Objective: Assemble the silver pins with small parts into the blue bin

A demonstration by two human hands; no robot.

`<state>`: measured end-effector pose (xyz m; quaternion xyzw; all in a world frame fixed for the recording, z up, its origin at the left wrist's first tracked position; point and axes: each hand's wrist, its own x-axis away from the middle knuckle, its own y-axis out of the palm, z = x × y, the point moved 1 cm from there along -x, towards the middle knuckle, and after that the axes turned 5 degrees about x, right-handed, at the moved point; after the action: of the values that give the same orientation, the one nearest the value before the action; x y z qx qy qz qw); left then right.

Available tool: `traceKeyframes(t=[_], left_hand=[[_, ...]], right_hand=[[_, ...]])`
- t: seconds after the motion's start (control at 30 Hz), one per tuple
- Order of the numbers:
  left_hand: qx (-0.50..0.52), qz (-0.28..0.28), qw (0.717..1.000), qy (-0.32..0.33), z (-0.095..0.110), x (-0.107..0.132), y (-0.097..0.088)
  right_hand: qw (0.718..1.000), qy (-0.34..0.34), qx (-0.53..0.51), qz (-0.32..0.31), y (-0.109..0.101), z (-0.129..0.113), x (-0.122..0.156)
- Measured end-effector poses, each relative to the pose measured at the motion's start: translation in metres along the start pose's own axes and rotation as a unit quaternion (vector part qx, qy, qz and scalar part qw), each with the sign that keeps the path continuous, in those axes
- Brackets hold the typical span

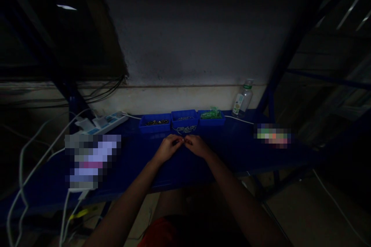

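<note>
My left hand [169, 148] and my right hand [196, 145] meet fingertip to fingertip above the blue table [185, 168]. Both are closed in a pinch around something tiny and shiny between them, too small and dim to name. Just beyond my fingers lies a loose pile of thin silvery metal pieces [185, 129]. Behind it three blue bins stand in a row. The left bin [155, 128] holds small brassy metal parts, the middle bin [184, 113] more thin silvery pieces, and the right bin [213, 122] green plastic bags or pieces.
A clear bottle [243, 101] with a green cap ring stands at the back right. A white power strip [108, 122] with plugs and cables lies at the back left. Blurred-out items rest at the left and right. Blue frame posts [271, 110] flank the table, a wall behind.
</note>
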<state>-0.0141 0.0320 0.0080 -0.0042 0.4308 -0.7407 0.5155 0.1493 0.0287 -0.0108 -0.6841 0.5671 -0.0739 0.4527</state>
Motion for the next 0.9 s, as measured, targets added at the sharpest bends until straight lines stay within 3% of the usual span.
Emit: traceKeyframes(t=[0.17, 0.33, 0.5, 0.73, 0.9], left_hand=[[-0.020, 0.017, 0.999, -0.031, -0.011, -0.002, -0.006], [-0.050, -0.062, 0.996, -0.037, -0.016, -0.002, -0.003], [-0.072, 0.005, 0.995, -0.070, -0.017, -0.007, -0.008], [-0.202, 0.085, 0.973, -0.077, -0.019, -0.056, -0.024], [-0.277, 0.085, 0.949, -0.123, -0.019, -0.084, -0.016]], right_hand=[[0.995, 0.032, -0.084, 0.038, -0.001, 0.005, -0.003], [0.986, 0.064, -0.138, 0.072, -0.001, 0.011, -0.007], [0.969, 0.130, -0.141, 0.157, -0.001, 0.024, -0.010], [0.990, 0.098, -0.066, 0.083, 0.004, 0.025, -0.006], [0.990, 0.104, -0.056, 0.079, 0.002, 0.023, -0.006]])
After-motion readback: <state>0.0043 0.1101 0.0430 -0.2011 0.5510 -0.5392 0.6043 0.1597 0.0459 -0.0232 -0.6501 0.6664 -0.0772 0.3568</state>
